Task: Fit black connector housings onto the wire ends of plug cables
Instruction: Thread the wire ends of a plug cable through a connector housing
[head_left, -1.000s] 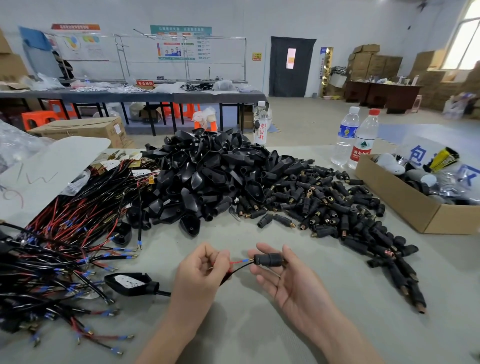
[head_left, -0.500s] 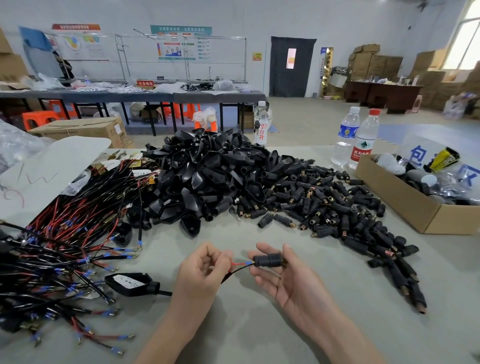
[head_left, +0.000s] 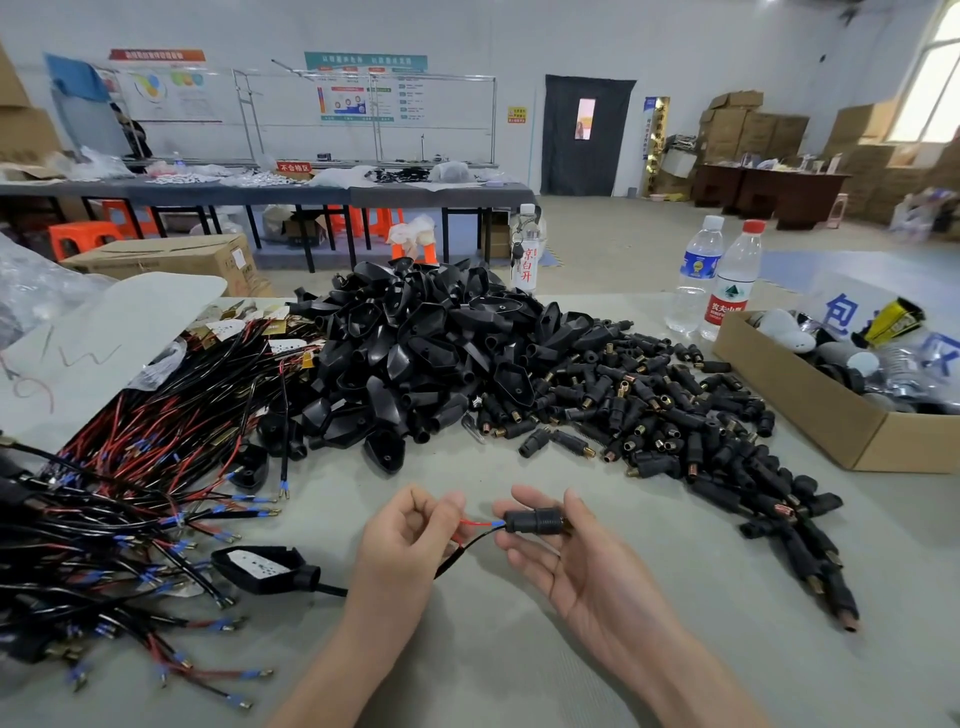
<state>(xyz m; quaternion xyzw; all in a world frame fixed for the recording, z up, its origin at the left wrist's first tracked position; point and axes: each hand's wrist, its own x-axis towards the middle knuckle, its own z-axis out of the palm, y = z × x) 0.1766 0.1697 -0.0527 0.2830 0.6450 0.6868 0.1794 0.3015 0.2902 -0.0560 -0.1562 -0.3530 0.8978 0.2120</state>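
My left hand (head_left: 410, 535) pinches the red and black wires (head_left: 470, 538) of one plug cable near their blue-sleeved ends. Its flat black plug (head_left: 262, 569) lies on the table to the left. My right hand (head_left: 576, 561), palm up, holds a small black connector housing (head_left: 535, 521) between thumb and fingers, and the wire ends enter its left opening. Behind my hands is a heap of black plug shells (head_left: 415, 358) and a spread of small black connector housings (head_left: 670, 421). A tangle of red and black plug cables (head_left: 114, 493) covers the table's left side.
A cardboard box (head_left: 810, 410) of mixed parts stands at the right. Two water bottles (head_left: 717, 280) and a third bottle (head_left: 525, 249) stand at the far table edge. A white sheet (head_left: 98, 338) and plastic bags lie far left. Benches and cartons fill the room behind.
The wire ends have slid slightly further into the housing. Both hands stay almost where they were.
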